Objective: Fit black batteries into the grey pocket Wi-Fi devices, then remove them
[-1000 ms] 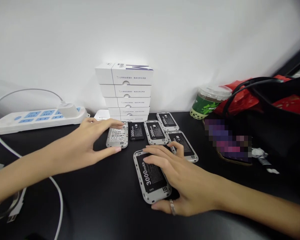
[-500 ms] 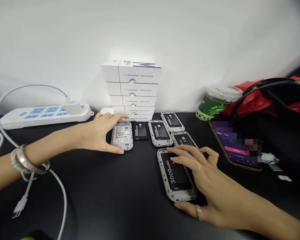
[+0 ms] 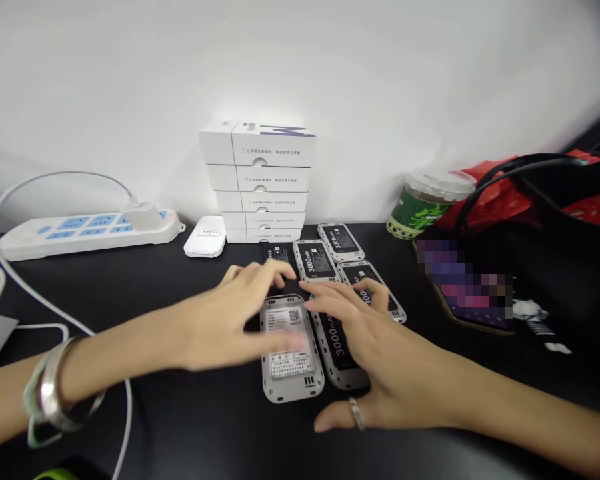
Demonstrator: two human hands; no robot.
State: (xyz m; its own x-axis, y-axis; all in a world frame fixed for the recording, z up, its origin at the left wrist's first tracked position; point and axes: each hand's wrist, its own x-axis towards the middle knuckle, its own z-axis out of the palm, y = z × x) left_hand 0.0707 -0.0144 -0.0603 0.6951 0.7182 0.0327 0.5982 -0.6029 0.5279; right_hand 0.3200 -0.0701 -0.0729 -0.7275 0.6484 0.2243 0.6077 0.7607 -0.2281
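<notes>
Left-hand fingers (image 3: 253, 272) curve apart, motion-blurred, above a loose black battery (image 3: 275, 253). The left thumb (image 3: 293, 341) crosses a gray-framed device (image 3: 291, 363) lying label side up; contact cannot be told. Right-hand fingers (image 3: 360, 313) spread over a second device (image 3: 337, 347), black battery side up, just beside the first. The left hand (image 3: 220, 320) and right hand (image 3: 380, 360) sit close together. Three more devices (image 3: 314, 261) lie just beyond on the black tabletop (image 3: 180, 413), before stacked white boxes (image 3: 257, 180).

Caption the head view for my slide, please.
Left hand over a label-side-up grey device, right hand over a 3000mAh unit.
</notes>
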